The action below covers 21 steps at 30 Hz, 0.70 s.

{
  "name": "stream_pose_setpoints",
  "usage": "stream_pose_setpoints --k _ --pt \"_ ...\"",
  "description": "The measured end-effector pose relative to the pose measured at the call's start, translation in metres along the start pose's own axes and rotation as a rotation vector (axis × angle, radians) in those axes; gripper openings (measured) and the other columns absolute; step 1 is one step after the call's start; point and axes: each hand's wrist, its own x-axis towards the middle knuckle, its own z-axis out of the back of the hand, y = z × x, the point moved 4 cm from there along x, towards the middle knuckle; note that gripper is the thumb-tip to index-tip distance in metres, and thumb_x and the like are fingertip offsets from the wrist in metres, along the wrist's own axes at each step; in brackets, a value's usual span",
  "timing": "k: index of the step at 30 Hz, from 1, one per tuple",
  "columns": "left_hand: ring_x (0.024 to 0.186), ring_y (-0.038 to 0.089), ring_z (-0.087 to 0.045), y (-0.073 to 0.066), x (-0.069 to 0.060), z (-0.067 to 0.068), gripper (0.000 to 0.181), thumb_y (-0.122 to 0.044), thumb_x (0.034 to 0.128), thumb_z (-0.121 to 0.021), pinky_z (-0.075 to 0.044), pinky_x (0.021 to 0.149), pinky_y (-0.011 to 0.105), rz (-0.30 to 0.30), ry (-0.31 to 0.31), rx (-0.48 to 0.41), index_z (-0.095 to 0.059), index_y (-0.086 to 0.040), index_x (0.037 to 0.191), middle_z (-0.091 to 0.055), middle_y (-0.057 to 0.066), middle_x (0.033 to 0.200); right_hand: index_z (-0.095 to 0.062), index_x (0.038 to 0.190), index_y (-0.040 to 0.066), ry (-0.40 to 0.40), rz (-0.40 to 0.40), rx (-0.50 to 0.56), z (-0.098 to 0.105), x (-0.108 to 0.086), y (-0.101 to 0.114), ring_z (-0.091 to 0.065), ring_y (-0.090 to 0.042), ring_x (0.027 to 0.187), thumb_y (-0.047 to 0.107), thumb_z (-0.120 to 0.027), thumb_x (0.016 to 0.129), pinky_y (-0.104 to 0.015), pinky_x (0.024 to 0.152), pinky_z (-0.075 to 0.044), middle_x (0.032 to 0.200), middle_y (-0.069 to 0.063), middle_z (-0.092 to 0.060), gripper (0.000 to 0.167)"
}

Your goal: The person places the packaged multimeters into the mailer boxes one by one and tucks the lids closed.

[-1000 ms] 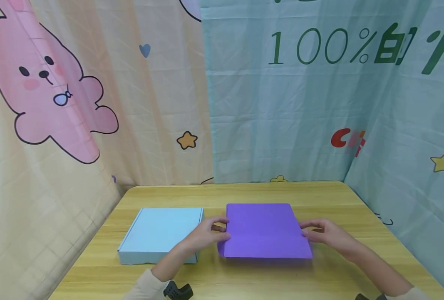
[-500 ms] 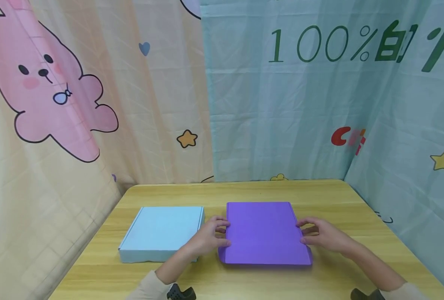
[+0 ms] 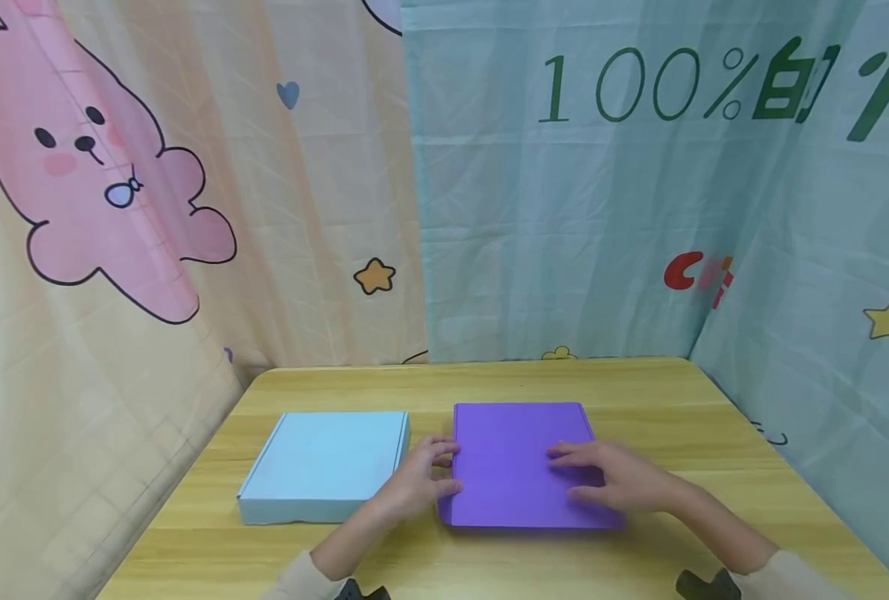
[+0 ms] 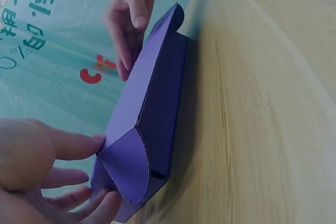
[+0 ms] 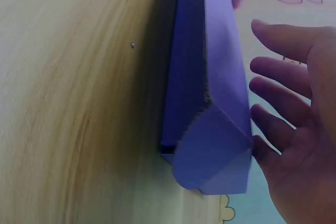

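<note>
A purple cardboard mailer box (image 3: 519, 450) lies on the wooden table, right of a light blue closed cardboard box (image 3: 324, 458). Its lid is down, while the front flap juts out at the near side with a rounded ear (image 4: 126, 166) at its left end and another ear (image 5: 210, 150) at its right. My left hand (image 3: 417, 475) rests against the box's left side, thumb on the lid's edge and fingers along the side. Above the right part of the lid, my right hand (image 3: 620, 475) is spread, fingers fairly straight; the right wrist view shows it holding nothing.
The wooden table (image 3: 564, 558) has its far edge against hanging printed cloths (image 3: 534, 233). Close to my left forearm stands the light blue box. Dark wrist straps sit at both cuffs.
The purple lid's front flap has come down lower. My right hand has left the box's right side and moved left over the lid. My left hand stays at the left side.
</note>
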Motion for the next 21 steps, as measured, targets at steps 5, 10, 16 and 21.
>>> stream_pose_setpoints --k 5,10,16,21 --pt "0.121 0.042 -0.058 -0.001 -0.006 -0.003 0.056 -0.001 0.0926 -0.076 -0.058 0.092 0.043 -0.012 -0.029 0.017 -0.052 0.01 0.142 -0.047 0.025 0.144 -0.069 0.134 0.005 0.035 -0.018 0.08 -0.007 0.002 -0.007 -0.051 -0.039 0.135 0.034 -0.077 0.095 -0.058 0.11 -0.039 0.143 -0.012 -0.061 0.049" --pt "0.117 0.041 -0.062 0.001 -0.019 -0.004 0.055 -0.009 0.0941 -0.076 -0.057 0.093 0.047 0.049 -0.048 0.028 -0.052 0.01 0.139 -0.051 0.026 0.139 -0.07 0.134 0.007 0.075 -0.052 0.131 -0.009 0.005 -0.014 -0.048 -0.038 0.138 0.037 -0.078 0.094 -0.059 0.112 -0.034 0.144 -0.008 -0.06 0.051" --pt "0.101 0.031 -0.066 0.002 -0.033 -0.003 0.038 -0.023 0.0926 -0.079 -0.059 0.082 0.044 0.124 -0.059 0.07 -0.062 0.003 0.115 -0.062 0.012 0.114 -0.071 0.133 0.007 0.122 -0.093 0.171 -0.008 0.008 -0.016 -0.047 -0.038 0.139 0.038 -0.079 0.093 -0.055 0.115 -0.032 0.144 -0.007 -0.06 0.052" --pt "0.09 0.021 -0.062 0.001 -0.036 -0.005 0.024 -0.024 0.0936 -0.078 -0.055 0.071 0.037 0.166 -0.043 0.052 -0.063 -0.007 0.1 -0.064 0.001 0.098 -0.071 0.132 0.005 0.126 -0.097 0.191 -0.005 0.008 -0.015 -0.046 -0.039 0.139 0.036 -0.079 0.093 -0.053 0.116 -0.031 0.144 -0.008 -0.06 0.051"
